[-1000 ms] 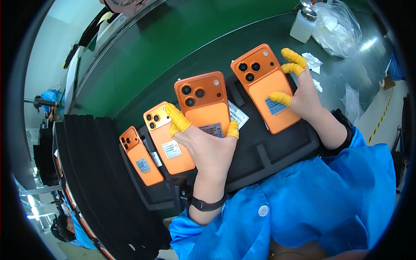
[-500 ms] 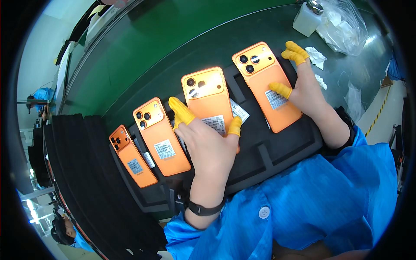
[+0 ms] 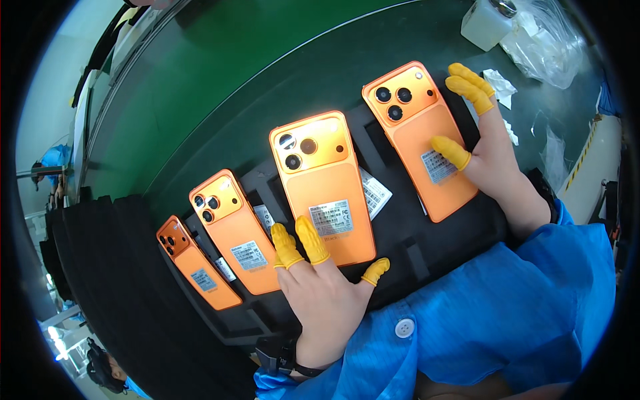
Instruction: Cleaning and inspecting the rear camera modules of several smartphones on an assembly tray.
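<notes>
Several orange smartphones lie back-up in a slanting row on a black tray. My left hand [image 3: 325,301] is at the lower end of the large middle phone [image 3: 327,193]. Its fingers are spread, and one fingertip overlaps the phone beside the label. The thumb is off the phone's lower right corner. My right hand [image 3: 490,147] lies along the right-hand phone [image 3: 420,137], fingers apart, its thumb over the label and the other covered fingers beyond the right edge. Yellow finger cots cover fingertips on both hands. To the left lie another phone [image 3: 233,230] and the leftmost phone [image 3: 198,263].
White labelled cards [image 3: 377,193] show partly under or between phones on the black tray [image 3: 417,257]. A white dispenser bottle [image 3: 487,25], a clear plastic bag [image 3: 543,47] and crumpled white paper [image 3: 500,87] are at far right. Stacked black trays [image 3: 127,280] stand at left.
My left hand has drawn back toward me from around the middle phone, uncovering its label. My right hand keeps its place at the right-hand phone. The view has shifted slightly.
</notes>
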A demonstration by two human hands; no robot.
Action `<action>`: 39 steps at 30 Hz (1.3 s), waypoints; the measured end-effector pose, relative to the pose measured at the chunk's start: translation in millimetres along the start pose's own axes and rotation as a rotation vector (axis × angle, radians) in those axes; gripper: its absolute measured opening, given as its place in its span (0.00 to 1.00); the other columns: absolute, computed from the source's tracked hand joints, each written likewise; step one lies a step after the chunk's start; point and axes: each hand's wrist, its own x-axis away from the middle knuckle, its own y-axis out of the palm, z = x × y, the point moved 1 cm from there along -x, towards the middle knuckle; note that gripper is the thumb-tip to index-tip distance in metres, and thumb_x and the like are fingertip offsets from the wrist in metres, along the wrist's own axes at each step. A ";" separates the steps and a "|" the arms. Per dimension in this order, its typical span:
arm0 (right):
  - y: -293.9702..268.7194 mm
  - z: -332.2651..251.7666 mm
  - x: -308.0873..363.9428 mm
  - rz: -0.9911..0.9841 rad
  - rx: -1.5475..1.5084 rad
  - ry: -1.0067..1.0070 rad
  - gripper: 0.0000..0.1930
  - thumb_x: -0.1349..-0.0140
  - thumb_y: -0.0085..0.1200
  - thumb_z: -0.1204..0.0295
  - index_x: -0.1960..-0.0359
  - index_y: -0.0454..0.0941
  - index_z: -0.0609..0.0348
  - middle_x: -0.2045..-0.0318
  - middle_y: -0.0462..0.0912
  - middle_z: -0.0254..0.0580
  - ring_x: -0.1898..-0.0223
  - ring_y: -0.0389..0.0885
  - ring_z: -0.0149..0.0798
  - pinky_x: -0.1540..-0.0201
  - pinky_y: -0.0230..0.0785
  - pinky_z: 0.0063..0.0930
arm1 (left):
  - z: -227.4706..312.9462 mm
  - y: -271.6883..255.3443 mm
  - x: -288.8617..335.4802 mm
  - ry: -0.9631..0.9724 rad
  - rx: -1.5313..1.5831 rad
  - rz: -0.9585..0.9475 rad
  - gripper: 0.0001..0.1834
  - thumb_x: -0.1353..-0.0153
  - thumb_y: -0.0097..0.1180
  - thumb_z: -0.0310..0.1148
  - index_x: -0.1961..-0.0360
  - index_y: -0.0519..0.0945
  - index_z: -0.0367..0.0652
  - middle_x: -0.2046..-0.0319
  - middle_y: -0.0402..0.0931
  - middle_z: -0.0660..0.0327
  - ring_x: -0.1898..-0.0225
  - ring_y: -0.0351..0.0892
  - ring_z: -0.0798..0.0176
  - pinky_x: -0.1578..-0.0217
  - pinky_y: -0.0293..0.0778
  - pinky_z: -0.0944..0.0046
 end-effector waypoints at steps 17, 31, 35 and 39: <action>0.0 1.5 0.5 -0.017 0.039 -0.026 0.29 0.57 0.60 0.72 0.51 0.63 0.60 0.48 0.62 0.49 0.46 0.61 0.48 0.46 0.56 0.34 | -2.8 -2.1 1.2 -0.001 0.338 0.245 0.55 0.66 0.65 0.55 0.45 0.49 0.31 0.51 0.55 0.43 0.48 0.57 0.45 0.51 0.60 0.54; 9.8 20.7 -5.5 0.065 -0.054 0.011 0.24 0.52 0.57 0.70 0.53 0.65 0.62 0.50 0.64 0.50 0.47 0.62 0.47 0.45 0.54 0.31 | -10.8 -0.4 21.6 0.062 0.282 0.415 0.50 0.65 0.66 0.49 0.44 0.55 0.34 0.48 0.53 0.42 0.50 0.58 0.43 0.55 0.58 0.49; 12.4 31.9 -5.1 0.081 -0.204 0.103 0.21 0.47 0.52 0.68 0.52 0.65 0.63 0.50 0.64 0.48 0.47 0.62 0.43 0.45 0.53 0.28 | -31.4 15.2 66.5 0.163 0.282 0.455 0.40 0.60 0.61 0.54 0.51 0.65 0.35 0.56 0.62 0.49 0.57 0.63 0.48 0.60 0.61 0.53; 18.7 40.6 -6.6 0.047 -0.369 0.166 0.19 0.43 0.47 0.67 0.51 0.65 0.63 0.52 0.66 0.45 0.48 0.64 0.38 0.46 0.54 0.25 | -54.5 34.5 99.3 0.141 0.141 0.384 0.31 0.56 0.54 0.57 0.66 0.74 0.36 0.69 0.69 0.53 0.68 0.68 0.52 0.67 0.64 0.58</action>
